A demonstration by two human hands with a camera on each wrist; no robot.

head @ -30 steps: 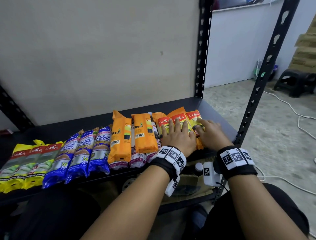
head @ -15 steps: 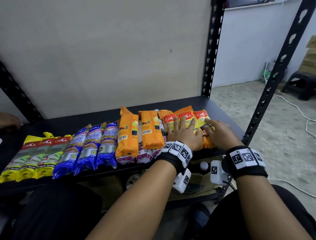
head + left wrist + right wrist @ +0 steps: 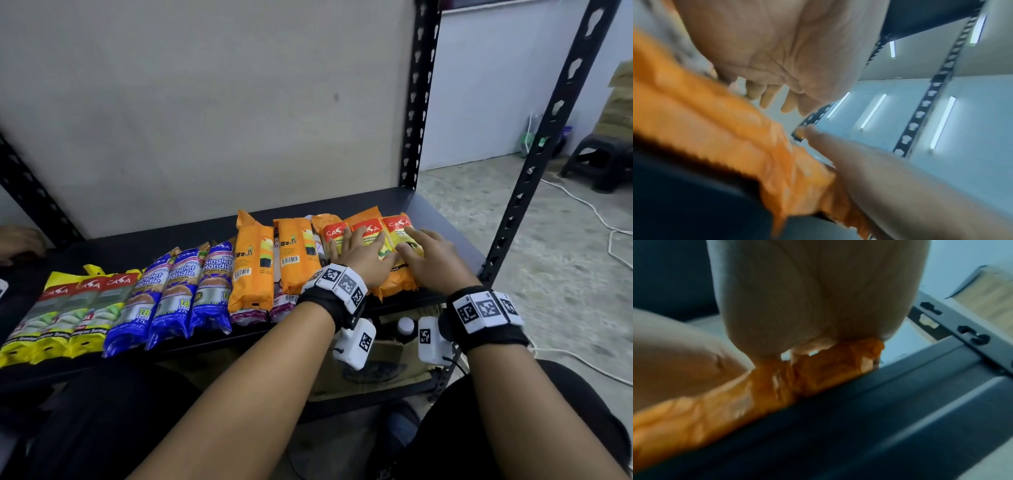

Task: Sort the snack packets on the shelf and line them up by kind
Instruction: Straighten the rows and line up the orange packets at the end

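Note:
A row of packets lies along the front of a dark shelf (image 3: pixel 428 205). From the left come three yellow Casa packets (image 3: pixel 68 308), three blue Singlet Handle packets (image 3: pixel 178 287), two plain orange packets (image 3: pixel 253 263) over purple-ended ones, then three orange Casa packets (image 3: pixel 368 228) at the right end. My left hand (image 3: pixel 363 253) lies flat on the orange Casa packets with fingers spread. My right hand (image 3: pixel 424 253) rests flat beside it on the rightmost packet. In the wrist views both palms (image 3: pixel 777 48) (image 3: pixel 813 293) press on orange wrapping (image 3: pixel 715 123) (image 3: pixel 818 369).
Black slotted uprights (image 3: pixel 414 96) (image 3: pixel 548 137) stand at the shelf's right end, close to my right hand. A plain board backs the shelf. Another person's hand (image 3: pixel 17 240) shows at the far left. A lower shelf holds a bottle (image 3: pixel 404 325) and cardboard.
Both hands stay on the orange Casa packets; the left hand's fingers have spread and angled right, and the right hand's fingers now lie straighter over the rightmost packet. The head view has shifted.

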